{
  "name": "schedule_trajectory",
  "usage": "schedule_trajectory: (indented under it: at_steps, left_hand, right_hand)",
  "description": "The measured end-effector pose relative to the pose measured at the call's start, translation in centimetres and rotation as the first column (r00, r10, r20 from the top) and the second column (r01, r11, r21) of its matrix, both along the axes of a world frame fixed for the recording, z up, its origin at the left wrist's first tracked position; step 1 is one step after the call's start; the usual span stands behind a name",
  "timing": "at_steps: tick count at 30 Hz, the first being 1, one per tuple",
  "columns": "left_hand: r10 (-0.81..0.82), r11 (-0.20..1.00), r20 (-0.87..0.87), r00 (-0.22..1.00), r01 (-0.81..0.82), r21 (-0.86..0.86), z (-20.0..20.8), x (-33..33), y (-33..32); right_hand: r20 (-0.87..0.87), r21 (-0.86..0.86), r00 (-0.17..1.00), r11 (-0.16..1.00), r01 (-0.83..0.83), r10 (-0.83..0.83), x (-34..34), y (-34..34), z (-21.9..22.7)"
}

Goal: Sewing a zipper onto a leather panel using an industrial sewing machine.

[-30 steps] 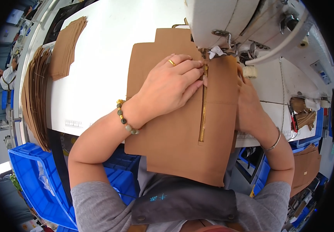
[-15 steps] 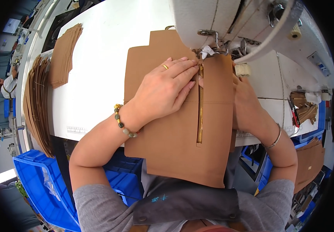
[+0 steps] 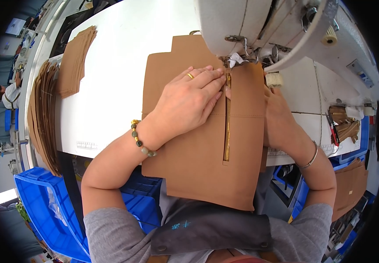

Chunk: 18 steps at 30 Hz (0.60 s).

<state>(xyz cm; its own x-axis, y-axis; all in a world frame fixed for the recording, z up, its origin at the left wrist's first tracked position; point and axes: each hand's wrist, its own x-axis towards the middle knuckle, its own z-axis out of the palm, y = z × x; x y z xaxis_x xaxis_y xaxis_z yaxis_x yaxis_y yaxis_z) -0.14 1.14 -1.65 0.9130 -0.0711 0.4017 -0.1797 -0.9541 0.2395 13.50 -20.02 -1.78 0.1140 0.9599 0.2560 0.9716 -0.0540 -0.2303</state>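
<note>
Head view, looking down. Brown panel (image 3: 189, 153) on the white table (image 3: 123, 48), its upper part beneath the machine (image 3: 224, 24), its lower end out past the table edge. Left hand (image 3: 187, 98) flat on it, fingers close together, nothing pinched between them; tips just beside the upper end of the brass zip (image 3: 228, 127). Right hand (image 3: 279, 116) at the panel's right edge, partly covered by it; whether those fingers grip or spread, cannot tell.

Progress, as I judge it: partway. Zip lies in its slot (image 3: 225, 149), and a cross seam (image 3: 246, 116) is in place. Slot's upper end sits near the needle area, so sewing round the zip looks unfinished (a guess; thread too fine to check). Tall stack (image 3: 44, 122) and small stack (image 3: 76, 63) of brown pieces at left; finished or waiting, unclear.

Hidden: right fingertips. Hard to make out: needle and foot, lost among dark parts by a white scrap (image 3: 235, 59); also what seems a fingertip beside the zip, owner uncertain. Snips (image 3: 333, 131), far right, blurred by the lens rim.
</note>
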Motion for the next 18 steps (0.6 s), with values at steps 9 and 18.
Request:
schedule_trajectory:
  at_steps: [9,18]
  left_hand:
    - [-0.02,1.0,0.011,1.0,0.02,0.002,0.1,0.2,0.2]
    - [-0.022,1.0,0.016,1.0,0.022,-0.001,-0.1,0.2,0.3]
  right_hand:
    - [-0.062,-0.02,0.998,1.0,0.01,-0.011,0.2,-0.1,-0.1]
    - [-0.275,-0.011,0.961,1.0,0.027,-0.029,1.3,-0.2,1.8]
